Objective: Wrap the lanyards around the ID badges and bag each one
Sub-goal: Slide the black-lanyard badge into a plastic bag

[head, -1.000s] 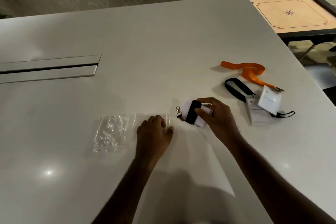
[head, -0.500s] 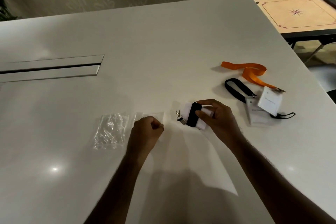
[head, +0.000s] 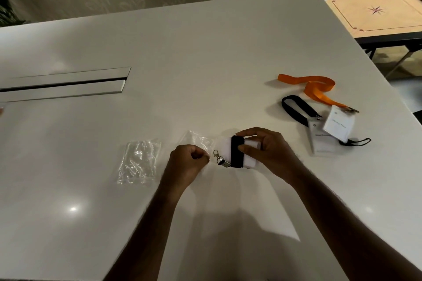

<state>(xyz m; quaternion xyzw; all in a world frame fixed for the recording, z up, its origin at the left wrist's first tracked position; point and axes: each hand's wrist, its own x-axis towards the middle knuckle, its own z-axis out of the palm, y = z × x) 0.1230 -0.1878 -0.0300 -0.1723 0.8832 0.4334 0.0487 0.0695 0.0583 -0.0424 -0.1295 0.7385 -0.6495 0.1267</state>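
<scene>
Here I see the right hand [head: 269, 150] pinching the wrapped badge [head: 237, 151], thumb below, fingers over the top, a black lanyard banded around its white middle and a metal clip [head: 220, 159] hanging off its left end. Just left of the badge, the left hand [head: 186, 164] is curled, fingertips pinching the edge of a clear bag [head: 198, 140] whose mouth touches the badge. Further left of the badge, a pile of spare bags [head: 139, 162] lies flat. Right of the badge: an orange lanyard [head: 315, 88], a loose black lanyard [head: 296, 108], two unwrapped badges [head: 339, 125], overlapping.
</scene>
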